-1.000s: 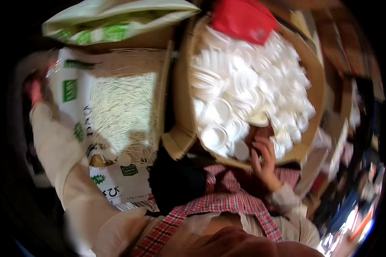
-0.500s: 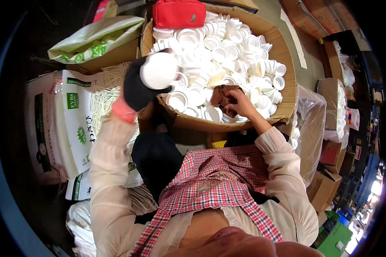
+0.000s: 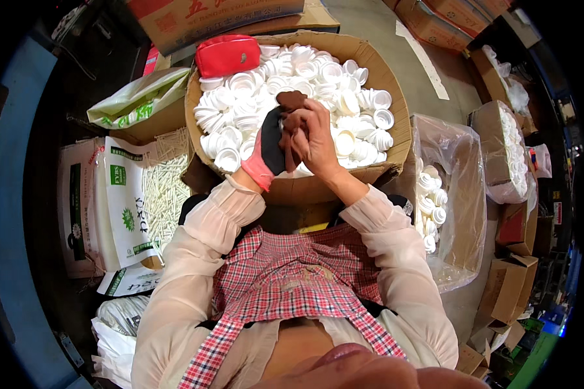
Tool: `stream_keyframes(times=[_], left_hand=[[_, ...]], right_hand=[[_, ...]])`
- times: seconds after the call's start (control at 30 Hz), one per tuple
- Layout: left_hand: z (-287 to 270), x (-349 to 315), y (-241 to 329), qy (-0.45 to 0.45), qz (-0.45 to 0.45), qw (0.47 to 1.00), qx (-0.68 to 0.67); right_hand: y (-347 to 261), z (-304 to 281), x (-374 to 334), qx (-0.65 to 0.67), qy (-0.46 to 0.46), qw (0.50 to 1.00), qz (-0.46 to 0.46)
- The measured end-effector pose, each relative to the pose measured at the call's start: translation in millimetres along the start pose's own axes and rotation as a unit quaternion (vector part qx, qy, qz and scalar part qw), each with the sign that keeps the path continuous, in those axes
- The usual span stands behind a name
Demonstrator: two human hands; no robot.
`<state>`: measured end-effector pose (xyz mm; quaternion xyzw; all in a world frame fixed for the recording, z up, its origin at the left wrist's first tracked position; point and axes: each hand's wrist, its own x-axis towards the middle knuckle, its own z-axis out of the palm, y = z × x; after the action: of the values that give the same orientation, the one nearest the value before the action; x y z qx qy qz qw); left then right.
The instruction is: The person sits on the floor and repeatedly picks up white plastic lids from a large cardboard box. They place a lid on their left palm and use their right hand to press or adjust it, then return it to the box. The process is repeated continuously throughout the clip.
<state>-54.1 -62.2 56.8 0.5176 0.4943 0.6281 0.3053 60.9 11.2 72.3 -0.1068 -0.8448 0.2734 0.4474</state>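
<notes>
Both my hands meet above a big cardboard box [image 3: 401, 129] heaped with white plastic caps [image 3: 240, 117]. My right hand [image 3: 310, 137], bare, is closed with bent fingers around a crumpled brown cloth [image 3: 292, 98]. Part of the cloth sticks up past the fingertips, and part hangs below them. My left hand [image 3: 273, 146] wears a black glove with a pink cuff and presses against the cloth from the left. Its fingers are curled in behind the cloth and the right hand, so what they grip is hidden. No cap shows between the hands.
A red zip pouch [image 3: 228, 56] rests on the caps at the box's far left. Thin pale sticks [image 3: 165, 170] fill an open bag on the left. To the right stands a plastic-lined carton [image 3: 457, 194] with some white caps. Other cartons [image 3: 509, 288] stack beyond it.
My left hand, which held a white cap at the left, has come right to meet the right hand. The right hand has lifted the brown cloth off the caps. The view has shifted.
</notes>
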Motion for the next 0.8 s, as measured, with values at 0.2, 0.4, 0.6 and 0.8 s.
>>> stream_keyframes(times=[0.2, 0.4, 0.6, 0.8], left_hand=[[-9.5, 16.7, -16.6, 0.057, -0.283, 0.738, -0.61], [8.3, 26.3, -18.2, 0.117, -0.109, 0.974, -0.163], [-10.8, 24.3, 2.1, 0.114, -0.106, 0.982, -0.108], [-12.2, 21.2, 12.1, 0.115, 0.137, 0.975, 0.129]], right_hand=[[47.5, -44.1, 8.8, 0.288, 0.091, 0.918, 0.256], [13.0, -31.6, 6.6, 0.099, 0.028, 0.989, 0.107], [10.7, -44.7, 14.6, 0.002, -0.031, 0.998, 0.048], [8.7, -32.1, 7.7, -0.09, -0.041, 0.995, -0.014]])
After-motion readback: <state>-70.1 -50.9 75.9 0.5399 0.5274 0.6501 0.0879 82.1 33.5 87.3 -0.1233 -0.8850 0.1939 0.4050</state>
